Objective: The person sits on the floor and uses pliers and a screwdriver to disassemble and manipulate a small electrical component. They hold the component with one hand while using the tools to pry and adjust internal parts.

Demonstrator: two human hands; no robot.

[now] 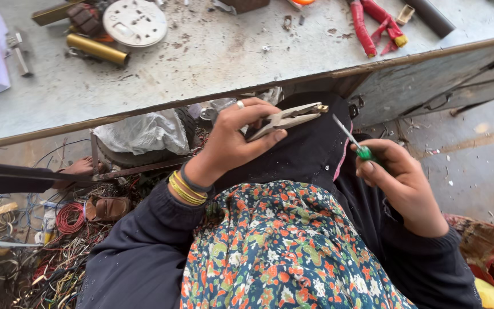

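My left hand [236,143] grips bare metal pliers [286,119] over my lap, below the workbench edge. The jaws point right and pinch a small brass-coloured piece [322,107]. My right hand [400,177] holds a green-handled screwdriver [354,140] with its thin shaft aimed up-left, the tip just right of the brass piece. Yellow and dark bangles sit on my left wrist, a ring on one finger. I wear dark sleeves and a floral garment.
The grey workbench [212,63] spans the top, carrying a round metal plate [135,22], a brass cylinder [97,49] and red-handled pliers [375,23]. Tangled wires [58,269] and a sandal [107,208] lie on the floor at left. A crumpled plastic bag [143,133] sits under the bench.
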